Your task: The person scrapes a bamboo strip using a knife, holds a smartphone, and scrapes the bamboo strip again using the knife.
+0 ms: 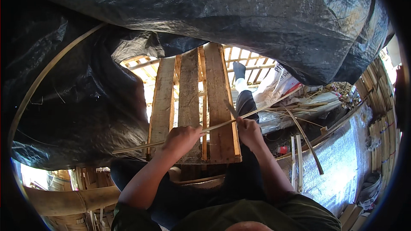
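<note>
- Here's the strip (218, 125), slanting across mid-frame, over the worktop (165, 102).
- Both hands are closed: the left hand (184, 140) grips the strip, the right hand (249, 131) wraps the knife (231, 108), blade up by the strip; whether those fingers touch the strip too, I can't tell.
- Looming over the top, a dark tarp (235, 17), covering the worktop's far end; more tarp fills the left, a curved cane (47, 68) arcing across it.
- Right of centre, a leg (246, 102) stretches beside the worktop, near a white sack (274, 83).
- A loose slat (306, 139) slants down over a silvery sheet (329, 162), lower right.
- The worktop: rough planks, gaps between.
- Lower left, a thick pole (81, 201); light pours through a slatted floor (257, 62) behind.
</note>
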`<state>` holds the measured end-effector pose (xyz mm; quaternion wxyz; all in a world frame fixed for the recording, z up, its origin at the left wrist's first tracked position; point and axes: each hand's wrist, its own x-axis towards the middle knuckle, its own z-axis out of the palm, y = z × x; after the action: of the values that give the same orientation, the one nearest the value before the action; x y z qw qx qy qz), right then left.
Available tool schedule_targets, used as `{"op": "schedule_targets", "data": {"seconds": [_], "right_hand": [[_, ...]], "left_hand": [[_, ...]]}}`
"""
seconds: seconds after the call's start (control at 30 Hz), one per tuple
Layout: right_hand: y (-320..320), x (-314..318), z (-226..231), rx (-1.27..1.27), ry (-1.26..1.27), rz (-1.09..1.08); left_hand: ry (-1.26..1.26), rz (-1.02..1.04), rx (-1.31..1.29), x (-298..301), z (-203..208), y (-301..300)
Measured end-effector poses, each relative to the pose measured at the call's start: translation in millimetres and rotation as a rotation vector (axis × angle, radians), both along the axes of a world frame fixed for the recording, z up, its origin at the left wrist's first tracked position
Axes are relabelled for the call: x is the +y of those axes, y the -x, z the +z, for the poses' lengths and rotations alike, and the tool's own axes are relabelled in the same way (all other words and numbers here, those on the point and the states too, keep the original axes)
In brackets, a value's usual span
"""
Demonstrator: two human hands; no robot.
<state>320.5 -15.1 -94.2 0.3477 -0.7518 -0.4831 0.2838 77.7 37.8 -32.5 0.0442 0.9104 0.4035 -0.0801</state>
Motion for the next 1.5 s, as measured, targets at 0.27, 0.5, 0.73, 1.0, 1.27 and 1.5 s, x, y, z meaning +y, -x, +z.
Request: {"op": "schedule_targets", "data": {"seconds": [0.27, 0.5, 0.73, 1.0, 1.27, 1.5], "right_hand": [[-15.3, 7.1, -15.4, -0.103, 0.071, -0.079], [-35.7, 20.1, -17.2, 0.159, 0.208, -0.158], [5.7, 6.3, 30.7, 0.076, 0.267, -0.179], [3.1, 8.9, 14.9, 0.003, 0.254, -0.151], [0.7, 14.9, 23.0, -0.088, 0.290, -0.075], [19.2, 11.1, 17.3, -0.127, 0.160, 0.038]], "left_hand": [[0.075, 0.056, -0.070, -6.9, -3.3, 6.0], [0.007, 0.028, -0.261, -11.6, -32.1, 10.6], [0.016, 0.067, -0.217, -12.2, -27.2, 12.6], [-0.019, 0.053, -0.220, -19.6, -12.1, 8.7], [-0.051, 0.049, -0.275, -24.4, -27.9, 12.3], [-0.014, 0.071, -0.251, -21.9, -30.2, 6.7]]}}
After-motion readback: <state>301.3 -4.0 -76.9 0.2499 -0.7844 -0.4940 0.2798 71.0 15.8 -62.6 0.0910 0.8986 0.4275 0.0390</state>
